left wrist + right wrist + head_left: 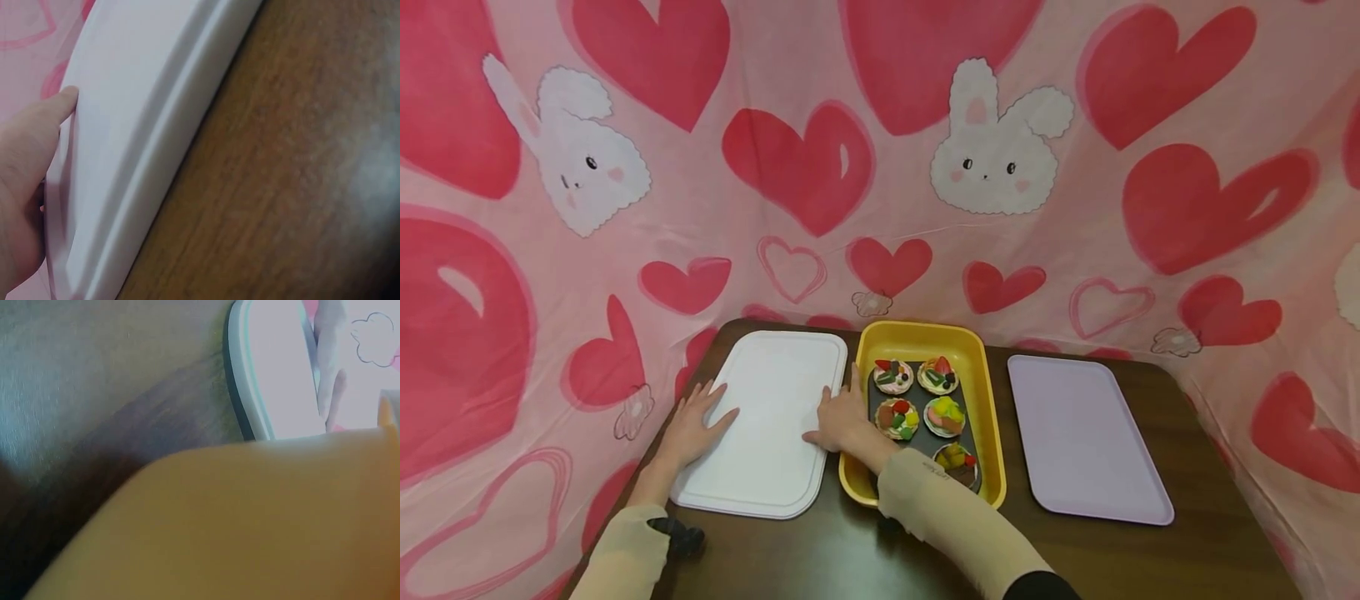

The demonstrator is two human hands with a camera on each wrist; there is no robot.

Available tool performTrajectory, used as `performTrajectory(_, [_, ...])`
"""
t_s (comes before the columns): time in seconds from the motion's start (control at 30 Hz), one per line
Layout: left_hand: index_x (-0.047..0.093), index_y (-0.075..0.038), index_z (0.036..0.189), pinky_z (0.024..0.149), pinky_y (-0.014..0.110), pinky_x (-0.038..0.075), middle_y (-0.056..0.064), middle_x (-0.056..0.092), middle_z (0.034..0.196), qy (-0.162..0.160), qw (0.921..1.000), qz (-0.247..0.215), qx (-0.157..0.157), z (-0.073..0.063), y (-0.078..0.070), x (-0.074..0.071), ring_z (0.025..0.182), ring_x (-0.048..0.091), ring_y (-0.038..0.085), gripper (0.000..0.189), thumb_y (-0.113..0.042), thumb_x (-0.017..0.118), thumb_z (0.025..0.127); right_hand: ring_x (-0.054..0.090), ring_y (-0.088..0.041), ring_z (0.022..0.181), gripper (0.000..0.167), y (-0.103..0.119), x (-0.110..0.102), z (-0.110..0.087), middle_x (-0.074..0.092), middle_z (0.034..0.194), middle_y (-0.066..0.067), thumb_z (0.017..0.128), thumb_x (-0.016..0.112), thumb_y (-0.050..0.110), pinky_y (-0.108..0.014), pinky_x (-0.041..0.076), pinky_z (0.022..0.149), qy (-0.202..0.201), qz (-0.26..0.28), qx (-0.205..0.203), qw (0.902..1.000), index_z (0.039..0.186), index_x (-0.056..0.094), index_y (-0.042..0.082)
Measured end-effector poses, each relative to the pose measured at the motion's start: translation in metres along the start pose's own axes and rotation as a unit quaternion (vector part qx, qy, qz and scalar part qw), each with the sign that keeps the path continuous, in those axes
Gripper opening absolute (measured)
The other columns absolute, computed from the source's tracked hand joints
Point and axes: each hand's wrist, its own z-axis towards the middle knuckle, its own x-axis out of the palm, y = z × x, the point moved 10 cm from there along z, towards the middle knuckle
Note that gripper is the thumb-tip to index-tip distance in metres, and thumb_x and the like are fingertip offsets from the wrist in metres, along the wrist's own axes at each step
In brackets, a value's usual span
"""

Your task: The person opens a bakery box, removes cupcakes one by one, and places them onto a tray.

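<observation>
A white rectangular lid (767, 417) with rounded corners and a stepped rim lies flat on the table's left side. My left hand (688, 429) touches its left edge, fingers spread and thumb reaching over the top. In the left wrist view a fingertip (69, 95) rests at the lid's edge. Across from it, my right hand (841, 421) lies over the lid's right edge with extended fingers, its forearm crossing a yellow tray (996, 450). Inside that tray, several small fruit tarts (944, 417) sit in rows on a dark board (917, 450), partly covered by the right sleeve.
A lilac tray (1090, 442) lies at the right of the brown wooden table (820, 554). A pink cloth (917, 292) with hearts and rabbits hangs behind and around the table. The yellow tray stands close beside the lid's right edge.
</observation>
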Motion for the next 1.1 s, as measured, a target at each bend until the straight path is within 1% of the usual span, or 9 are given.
performTrajectory(0.13, [0.043, 0.002, 0.166, 0.133, 0.078, 0.012, 0.038, 0.028, 0.173, -0.007, 1.0, 0.001, 0.002, -0.001, -0.001, -0.001, 0.165, 0.018, 0.06, 0.079, -0.044, 0.068, 0.106, 0.056, -0.028, 0.154, 0.088, 0.0, 0.0, 0.001, 0.071, 0.152, -0.007, 0.105, 0.053, 0.075, -0.063, 0.005, 0.141, -0.019, 0.003, 0.009, 0.9998, 0.165, 0.051, 0.011])
performTrajectory(0.33, [0.043, 0.001, 0.165, 0.132, 0.079, 0.011, 0.038, 0.028, 0.174, -0.009, 1.0, 0.001, 0.003, -0.001, -0.003, 0.001, 0.165, 0.018, 0.06, 0.079, -0.042, 0.07, 0.105, 0.054, -0.025, 0.155, 0.07, -0.002, -0.003, -0.002, 0.065, 0.159, -0.009, 0.108, 0.058, 0.061, -0.057, 0.014, 0.142, -0.045, -0.015, 0.014, 0.9988, 0.161, 0.057, 0.014])
performTrajectory(0.47, [0.042, 0.002, 0.166, 0.133, 0.079, 0.011, 0.038, 0.026, 0.174, -0.003, 0.9998, 0.016, 0.006, -0.001, -0.006, 0.001, 0.165, 0.017, 0.061, 0.079, -0.041, 0.068, 0.106, 0.042, -0.03, 0.163, 0.07, -0.006, -0.005, -0.001, 0.054, 0.169, -0.014, 0.109, 0.059, 0.055, -0.053, 0.015, 0.143, -0.064, 0.021, 0.029, 0.9973, 0.164, 0.052, 0.011])
performTrajectory(0.53, [0.042, 0.003, 0.166, 0.132, 0.079, 0.012, 0.039, 0.026, 0.174, -0.002, 0.9996, 0.026, 0.009, -0.001, -0.01, 0.0, 0.164, 0.018, 0.062, 0.078, -0.04, 0.068, 0.106, 0.033, -0.035, 0.169, 0.071, -0.009, -0.007, 0.0, 0.046, 0.174, -0.018, 0.109, 0.06, 0.05, -0.051, 0.015, 0.143, -0.084, 0.063, 0.04, 0.9936, 0.165, 0.048, 0.008])
performTrajectory(0.63, [0.044, 0.002, 0.165, 0.131, 0.08, 0.015, 0.042, 0.025, 0.173, -0.004, 0.9987, 0.048, 0.014, -0.001, -0.018, -0.002, 0.162, 0.02, 0.064, 0.077, -0.041, 0.069, 0.105, 0.021, -0.041, 0.172, 0.073, -0.013, -0.01, 0.001, 0.036, 0.178, -0.022, 0.109, 0.063, 0.043, -0.05, 0.017, 0.143, -0.114, 0.123, 0.054, 0.9844, 0.167, 0.044, 0.002])
performTrajectory(0.7, [0.045, 0.002, 0.164, 0.13, 0.081, 0.017, 0.043, 0.025, 0.173, -0.007, 0.998, 0.059, 0.02, -0.002, -0.025, -0.003, 0.161, 0.021, 0.065, 0.078, -0.041, 0.07, 0.104, 0.019, -0.041, 0.172, 0.076, -0.015, -0.011, 0.001, 0.033, 0.179, -0.022, 0.108, 0.065, 0.041, -0.05, 0.017, 0.143, -0.127, 0.148, 0.061, 0.9789, 0.168, 0.041, 0.0])
performTrajectory(0.83, [0.047, 0.001, 0.163, 0.129, 0.082, 0.018, 0.044, 0.024, 0.172, -0.01, 0.9969, 0.071, 0.031, -0.005, -0.04, -0.003, 0.161, 0.021, 0.066, 0.077, -0.041, 0.072, 0.103, 0.017, -0.04, 0.173, 0.08, -0.018, -0.012, 0.0, 0.027, 0.182, -0.023, 0.109, 0.065, 0.04, -0.05, 0.017, 0.143, -0.134, 0.173, 0.071, 0.9732, 0.17, 0.033, -0.001])
performTrajectory(1.0, [0.047, -0.002, 0.164, 0.131, 0.081, 0.016, 0.042, 0.027, 0.173, -0.02, 0.9973, 0.059, 0.038, -0.008, -0.057, 0.001, 0.163, 0.02, 0.064, 0.077, -0.041, 0.073, 0.103, 0.017, -0.044, 0.172, 0.085, -0.02, -0.013, -0.004, 0.025, 0.181, -0.028, 0.108, 0.066, 0.042, -0.052, 0.021, 0.142, -0.159, 0.202, 0.069, 0.964, 0.17, 0.031, -0.003])
performTrajectory(1.1, [0.048, -0.003, 0.164, 0.131, 0.081, 0.018, 0.041, 0.03, 0.172, -0.033, 0.9969, 0.052, 0.05, -0.012, -0.071, 0.002, 0.162, 0.023, 0.064, 0.076, -0.04, 0.074, 0.103, 0.018, -0.046, 0.171, 0.083, -0.023, -0.017, -0.008, 0.025, 0.18, -0.03, 0.109, 0.067, 0.041, -0.054, 0.022, 0.141, -0.179, 0.239, 0.063, 0.9524, 0.169, 0.032, -0.005])
